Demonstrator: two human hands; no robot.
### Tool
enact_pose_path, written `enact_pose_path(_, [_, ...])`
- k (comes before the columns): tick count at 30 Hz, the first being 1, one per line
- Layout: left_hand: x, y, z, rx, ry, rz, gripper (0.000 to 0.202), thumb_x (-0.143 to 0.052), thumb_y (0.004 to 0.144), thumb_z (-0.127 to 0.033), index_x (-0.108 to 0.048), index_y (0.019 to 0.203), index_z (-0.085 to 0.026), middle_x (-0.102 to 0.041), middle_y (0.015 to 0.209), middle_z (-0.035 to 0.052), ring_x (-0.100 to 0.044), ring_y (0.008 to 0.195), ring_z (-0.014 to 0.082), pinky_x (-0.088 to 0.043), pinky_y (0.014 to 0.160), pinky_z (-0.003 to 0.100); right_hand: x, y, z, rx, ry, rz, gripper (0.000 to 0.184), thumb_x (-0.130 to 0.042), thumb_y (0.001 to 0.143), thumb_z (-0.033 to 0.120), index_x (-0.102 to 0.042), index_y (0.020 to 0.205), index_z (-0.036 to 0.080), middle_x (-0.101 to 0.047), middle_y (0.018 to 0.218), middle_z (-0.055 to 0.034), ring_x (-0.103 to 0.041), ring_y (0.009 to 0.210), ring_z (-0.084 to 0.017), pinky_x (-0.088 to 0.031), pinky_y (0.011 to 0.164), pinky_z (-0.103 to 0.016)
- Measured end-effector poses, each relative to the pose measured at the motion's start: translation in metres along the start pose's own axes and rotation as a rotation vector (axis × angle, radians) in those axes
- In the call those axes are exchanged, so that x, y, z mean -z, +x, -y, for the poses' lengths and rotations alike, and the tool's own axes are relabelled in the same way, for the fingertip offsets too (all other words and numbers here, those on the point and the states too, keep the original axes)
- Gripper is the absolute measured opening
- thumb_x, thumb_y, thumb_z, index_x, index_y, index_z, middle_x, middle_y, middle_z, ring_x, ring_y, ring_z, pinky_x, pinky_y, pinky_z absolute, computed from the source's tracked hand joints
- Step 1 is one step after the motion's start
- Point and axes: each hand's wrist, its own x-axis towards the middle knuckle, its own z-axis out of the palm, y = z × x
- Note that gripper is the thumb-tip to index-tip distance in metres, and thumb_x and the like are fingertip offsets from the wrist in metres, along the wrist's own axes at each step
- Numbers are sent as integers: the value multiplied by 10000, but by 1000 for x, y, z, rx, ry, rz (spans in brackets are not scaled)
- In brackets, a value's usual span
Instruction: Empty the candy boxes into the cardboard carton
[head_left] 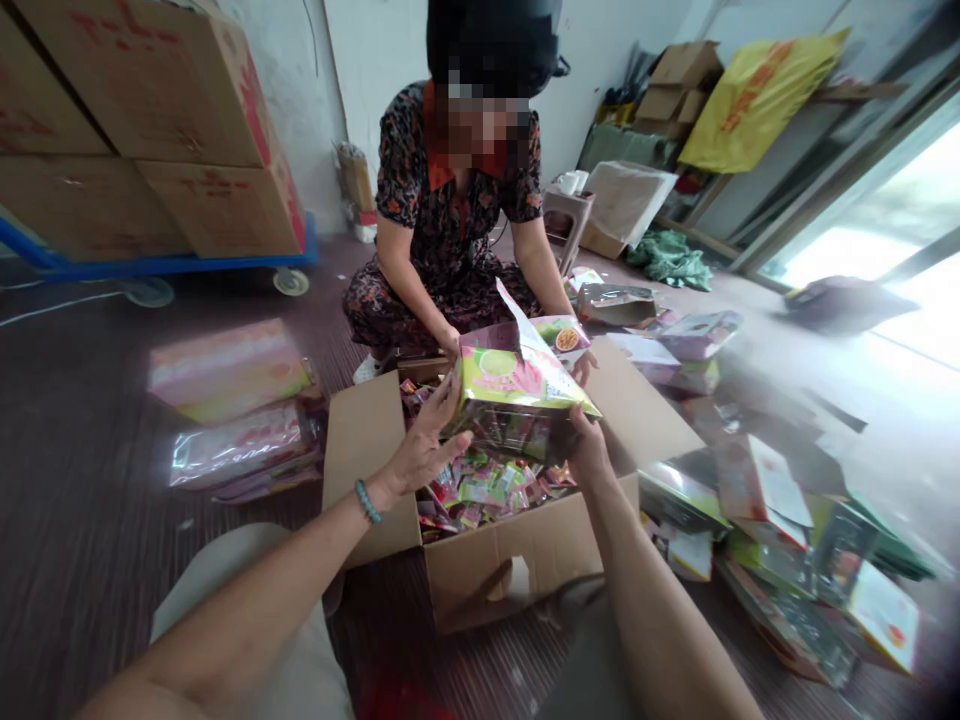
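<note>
A green and pink printed packaging box (510, 375), with fruit pictures, a clear front and a raised top flap, is held above an open carton (510, 560). My left hand (427, 440) lies against the box's left side, its thumb apart below the front edge. At the near right corner, my right hand (589, 445) grips the box with its fingers partly hidden. The person opposite also has a hand (448, 342) at the far left side and another hand (583, 368) at the right. Many small colourful sachets (487, 485) fill the carton underneath.
Printed boxes (232, 370) lie on the floor at left, and more opened boxes (765, 490) are scattered at right. Large cartons (150, 90) stand on a blue trolley (187, 267). A person (465, 220) sits opposite, beyond the carton. A small stool (570, 205) stands behind.
</note>
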Motion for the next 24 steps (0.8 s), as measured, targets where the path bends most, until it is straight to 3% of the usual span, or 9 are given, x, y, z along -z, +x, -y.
enact_pose_path(4, [8, 2, -8, 24, -45, -129, 705, -505, 974, -548, -251, 1605, -366, -303, 1664, 28, -251, 1541, 276, -154, 1287, 497, -7, -9, 3, -74, -24, 40, 660, -863, 599, 640, -700, 1087, 228, -771, 1059, -63, -672, 1158, -318, -588, 971, -469])
enact_pose_path(10, [26, 1, -15, 79, -86, -204, 702, -513, 966, -563, -297, 1596, -341, -363, 1638, 19, -285, 1528, 265, -197, 1284, 451, -12, -14, 13, -15, -131, -14, 652, -823, 610, 717, -719, 1020, 221, -771, 1060, -69, -682, 1138, -308, -606, 952, -432])
enact_pose_path(14, [27, 3, -14, 57, -65, -181, 669, -536, 949, -577, -442, 1539, -275, -419, 1605, 66, -312, 1513, 285, -194, 1282, 452, -10, -12, 22, -14, -122, -2, 723, -790, 553, 810, -721, 957, 214, -772, 1039, -76, -673, 1153, -322, -608, 946, -432])
enact_pose_path(17, [26, 5, -13, 93, -105, -240, 640, -541, 937, -598, -547, 1455, -222, -551, 1492, 108, -455, 1420, 293, -299, 1243, 453, -7, -14, 25, -18, -144, 34, 757, -720, 585, 866, -712, 997, 230, -753, 1128, -67, -619, 1248, -304, -598, 965, -409])
enact_pose_path(20, [24, 7, -16, 222, -173, -271, 685, -661, 845, -630, -616, 1361, -181, -677, 1319, 120, -603, 1254, 306, -446, 1147, 452, -4, -17, 23, -67, -161, 59, 793, -647, 617, 909, -697, 1051, 246, -748, 1123, -59, -598, 1275, -297, -601, 949, -421])
enact_pose_path(24, [20, 7, -25, 368, -334, -246, 711, -771, 736, -635, -654, 1258, -166, -719, 1249, 113, -670, 1146, 300, -568, 1005, 397, 1, -17, 20, -8, -219, 110, 753, -746, 617, 810, -679, 1113, 249, -746, 1068, -48, -635, 1198, -301, -590, 951, -429])
